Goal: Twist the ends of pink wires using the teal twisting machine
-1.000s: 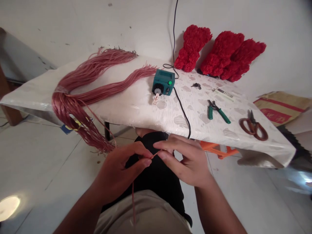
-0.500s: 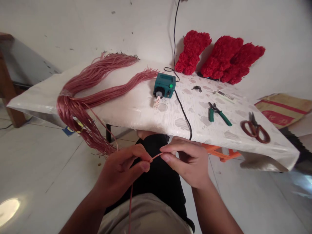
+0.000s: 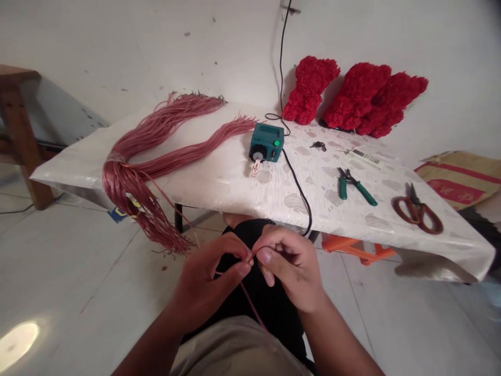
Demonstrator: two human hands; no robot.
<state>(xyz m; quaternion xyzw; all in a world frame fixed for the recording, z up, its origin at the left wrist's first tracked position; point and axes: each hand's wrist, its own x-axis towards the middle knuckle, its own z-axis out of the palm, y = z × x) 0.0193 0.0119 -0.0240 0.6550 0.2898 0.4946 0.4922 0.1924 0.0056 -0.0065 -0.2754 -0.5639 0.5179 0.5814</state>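
Beige top (image 3: 235, 350), black legwear (image 3: 270, 308), possibly trousers, both hands (image 3: 217, 277) bare

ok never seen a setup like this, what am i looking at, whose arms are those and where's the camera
There is no robot here: the bare arms belong to a person wearing the camera on their head, so every picture looks forward and down from there.

The left hand and right hand meet in front of the lap, fingers pinching a thin pink strand.

Beyond them is a covered table. On its left, a bundle of similar strands hangs partly over the front edge. Near the middle sits a green box with a green button. To the right are green-handled pliers and scissors, with red flowery clusters at the back.
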